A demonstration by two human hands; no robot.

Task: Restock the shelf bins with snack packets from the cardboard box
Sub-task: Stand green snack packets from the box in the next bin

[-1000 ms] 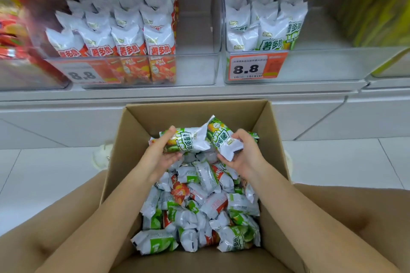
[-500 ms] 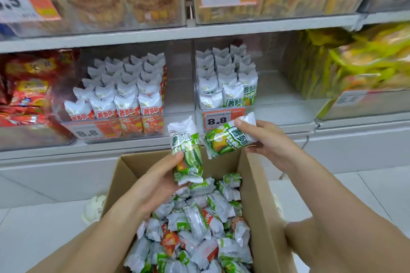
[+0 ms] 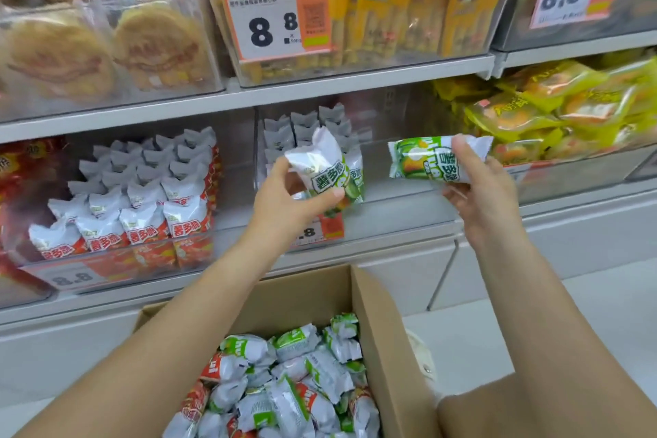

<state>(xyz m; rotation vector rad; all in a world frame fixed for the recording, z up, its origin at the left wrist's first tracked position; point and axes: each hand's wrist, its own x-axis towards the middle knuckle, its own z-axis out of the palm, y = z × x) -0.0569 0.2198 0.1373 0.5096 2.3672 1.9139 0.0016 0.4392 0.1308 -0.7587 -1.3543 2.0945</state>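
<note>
Head view: left hand (image 3: pixel 284 203) pinches green packet (image 3: pixel 325 171), thumb on front, fingers behind; right hand (image 3: pixel 483 199) grasps second packet (image 3: pixel 426 162) lying sideways; both raised before half-filled green bin (image 3: pixel 401 203), well above box (image 3: pixel 377 327) holding more packets; red bin (image 3: pixel 117 270) beside looks fuller; packets judged light, puffy, crinkly, slippery foil; best held mid-body or by crimped end, gently; crisps inside likely fragile.

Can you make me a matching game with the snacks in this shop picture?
Things:
1. left hand
2. cardboard box
3. red packets
4. yellow packets

Places:
A. in the left bin on the lower shelf
B. on the floor, full of packets
C. in a bin on the upper shelf
D. holding a green packet

Pairs: 1-D, 2-B, 3-A, 4-C
</note>
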